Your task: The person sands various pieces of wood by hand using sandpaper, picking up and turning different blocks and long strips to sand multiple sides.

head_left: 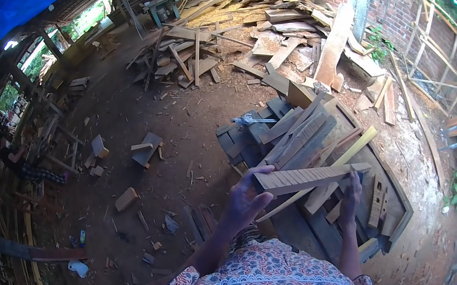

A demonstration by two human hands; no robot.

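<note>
Head view: a grooved wooden piece was held level in front of the body, above the surface, with a row of crosswise lines shown along its upper face. Its left end was pinched in the grip of the left hand, the thumb pressed to the near side and the fingers laid over the far side. At the other end, the fingers of the right hand were set against the wood; whether that grip was pinching or merely steadying could not be told.

Beneath and beyond the piece, the surface was strewn with lengths of wood. A pale yellow strip was laid aslant behind the right end, and a block with holes was placed to the right of the right hand. Near the far left corner, a pale blue tool was seen, its kind too small to tell.

On the dirt floor, a wooden block was left lying among scraps. Farther off, planks were heaped before a brick wall, and another person was seen at the left edge.
</note>
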